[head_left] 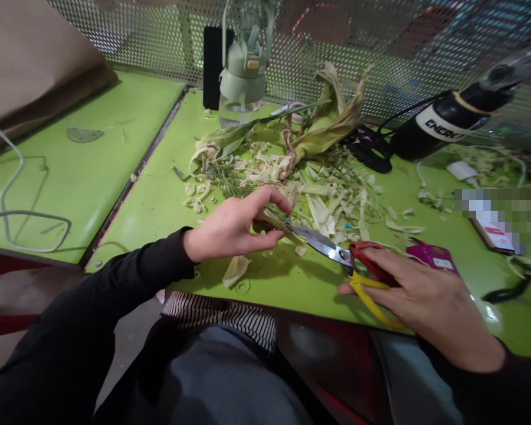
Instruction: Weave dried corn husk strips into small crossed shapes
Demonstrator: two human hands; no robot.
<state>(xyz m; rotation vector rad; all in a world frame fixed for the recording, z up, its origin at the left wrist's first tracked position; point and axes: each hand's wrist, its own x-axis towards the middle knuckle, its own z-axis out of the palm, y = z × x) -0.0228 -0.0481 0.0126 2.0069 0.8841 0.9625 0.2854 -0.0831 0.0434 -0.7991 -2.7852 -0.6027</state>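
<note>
My right hand [438, 301] grips scissors [325, 243] with one red and one yellow handle, their blades pointing left. The blade tips meet a small bunch of husk strips [269, 220], which my left hand [230, 227] pinches between thumb and fingers. Whether the blades are closed on the strips is hard to make out. Behind my hands lies a heap of cut green and pale husk scraps [323, 206]. A larger dried, leafy corn husk [325, 130] rests on top at the back.
A pale green drinking bottle [243, 85] and a dark upright phone-like slab [211, 68] stand against the perforated metal screen [159, 41]. At right are a black bottle [442, 124], a purple card [433, 258] and a phone [491, 224]. Brown paper [39, 65] covers the far left.
</note>
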